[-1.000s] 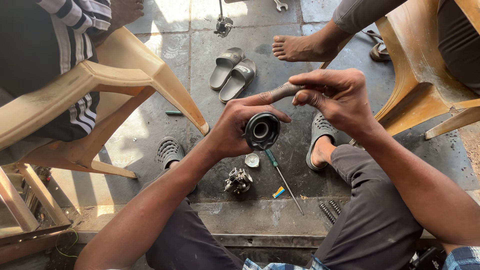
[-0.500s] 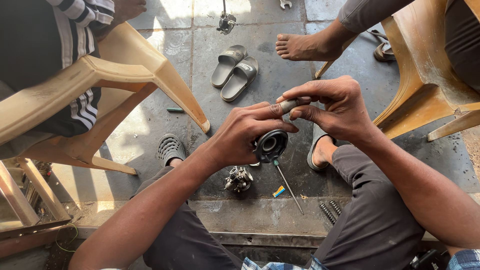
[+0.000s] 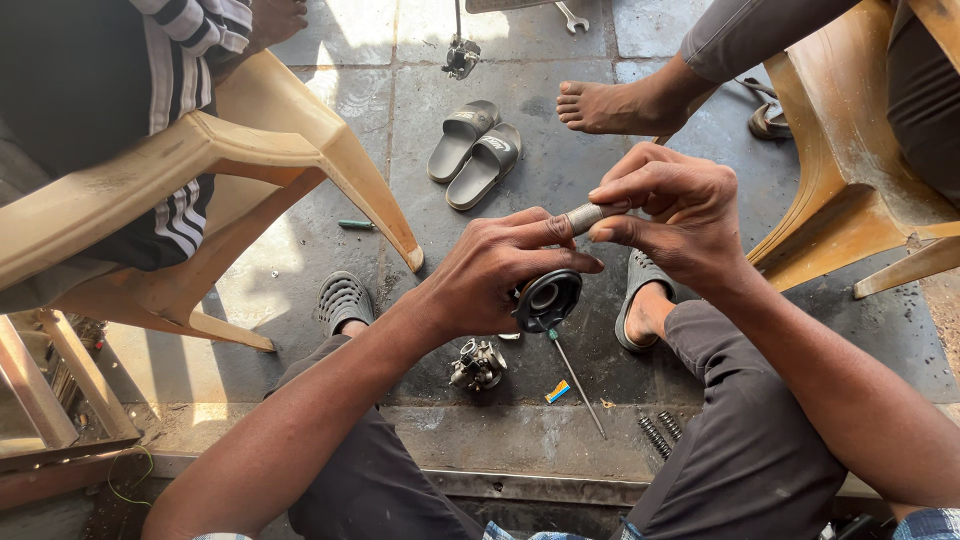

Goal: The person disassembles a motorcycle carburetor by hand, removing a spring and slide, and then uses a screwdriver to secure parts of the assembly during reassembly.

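My left hand [image 3: 495,272] grips a round black rubber-rimmed part [image 3: 548,299] with a hollow centre, tilted toward me. My right hand [image 3: 672,215] pinches a small grey metal cylinder [image 3: 583,217] at its fingertips, just above the black part; the left forefinger touches the cylinder too. Both hands hover over the stone floor between my knees. Below them on the floor lie a small metal carburettor body [image 3: 477,365] and a thin screwdriver [image 3: 576,381].
Two tan plastic chairs [image 3: 250,150] [image 3: 850,180] with seated people flank me; a bare foot [image 3: 625,105] rests ahead. Grey slippers [image 3: 473,150], two springs [image 3: 660,432], a green pen [image 3: 356,225], a spanner [image 3: 570,15] and a metal part [image 3: 461,55] lie on the floor.
My hands have lowered slightly and the black part has tipped downward. The right hand has brought the grey cylinder to the left forefinger.
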